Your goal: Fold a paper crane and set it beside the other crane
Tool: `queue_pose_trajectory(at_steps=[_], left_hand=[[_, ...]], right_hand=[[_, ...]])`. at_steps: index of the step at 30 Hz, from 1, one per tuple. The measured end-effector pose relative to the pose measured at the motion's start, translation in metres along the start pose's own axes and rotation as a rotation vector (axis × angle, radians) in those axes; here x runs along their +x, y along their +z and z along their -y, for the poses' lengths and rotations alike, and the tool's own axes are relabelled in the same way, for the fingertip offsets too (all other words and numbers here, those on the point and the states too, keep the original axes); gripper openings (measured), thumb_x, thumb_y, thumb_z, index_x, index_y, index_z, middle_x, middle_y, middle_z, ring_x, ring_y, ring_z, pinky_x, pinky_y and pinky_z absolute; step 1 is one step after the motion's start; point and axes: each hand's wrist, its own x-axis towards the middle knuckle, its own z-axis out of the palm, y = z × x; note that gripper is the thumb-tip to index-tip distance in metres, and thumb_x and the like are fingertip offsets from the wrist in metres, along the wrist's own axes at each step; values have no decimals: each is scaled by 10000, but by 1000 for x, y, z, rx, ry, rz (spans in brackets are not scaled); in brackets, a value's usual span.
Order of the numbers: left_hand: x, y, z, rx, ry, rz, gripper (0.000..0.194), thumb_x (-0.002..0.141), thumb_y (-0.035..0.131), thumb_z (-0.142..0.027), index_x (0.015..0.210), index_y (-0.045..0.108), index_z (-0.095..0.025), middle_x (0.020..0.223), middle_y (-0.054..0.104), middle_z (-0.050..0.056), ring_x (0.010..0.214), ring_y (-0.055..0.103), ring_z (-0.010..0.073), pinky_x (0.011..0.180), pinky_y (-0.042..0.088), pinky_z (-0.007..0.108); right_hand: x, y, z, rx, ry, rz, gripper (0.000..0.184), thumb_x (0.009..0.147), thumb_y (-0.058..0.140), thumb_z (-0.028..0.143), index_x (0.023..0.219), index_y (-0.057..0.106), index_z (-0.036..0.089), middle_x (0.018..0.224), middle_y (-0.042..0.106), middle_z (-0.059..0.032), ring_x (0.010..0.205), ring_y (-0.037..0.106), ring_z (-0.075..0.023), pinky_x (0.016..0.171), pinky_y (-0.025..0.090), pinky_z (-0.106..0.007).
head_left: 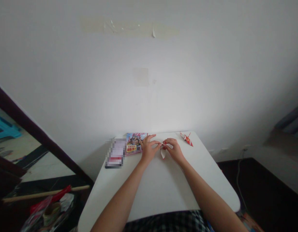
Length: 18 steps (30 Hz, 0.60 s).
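Between my two hands is a small piece of folded paper, white with some red, one pointed end hanging toward me. My left hand pinches its upper left part between thumb and forefinger, the other fingers spread. From the other side my right hand grips it with thumb and fingertips. The fingers hide most of the upper folds. A finished-looking red and white origami crane lies near the table's far right corner.
On the white table, a colourful printed flyer lies left of my left hand, beside a phone with a blurred screen. A wall rises behind the far edge. Bags and a wooden stick are down at the left.
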Motion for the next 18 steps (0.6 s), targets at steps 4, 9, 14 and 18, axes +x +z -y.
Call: queue_pose_trajectory(at_steps=[4, 9, 14, 18], left_hand=[[-1, 1, -1, 54, 20, -22, 45, 805, 761, -250, 778, 773, -285, 1349, 633, 22, 1359, 453, 279, 1206, 221, 633], [-1, 1, -2, 72, 35, -30, 63, 805, 749, -254, 751, 758, -285, 1368, 618, 10, 1377, 425, 279, 1213, 232, 598], [0, -1, -2, 89, 67, -31, 62, 819, 734, -287, 762, 759, -290, 1399, 595, 3, 1381, 406, 276, 1216, 224, 584], [0, 0, -1, 72, 73, -17, 68, 820, 731, -321, 765, 758, -293, 1410, 586, -7, 1388, 388, 281, 1215, 231, 574]], right_hand=[[-1, 1, 1, -3, -9, 12, 203, 905, 637, 422, 851, 718, 244, 988, 741, -67, 1046, 621, -241, 991, 435, -437], [-1, 2, 4, 3, -16, 12, 204, 908, 632, 424, 840, 705, 246, 974, 738, -61, 1054, 611, -241, 992, 425, -434], [-1, 3, 3, 11, -18, 13, 176, 887, 658, 404, 816, 686, 245, 958, 724, -53, 1053, 600, -238, 1013, 398, -443], [-1, 4, 1, -33, 10, -12, 160, 857, 675, 375, 786, 668, 232, 996, 673, -67, 1065, 568, -247, 1017, 383, -463]])
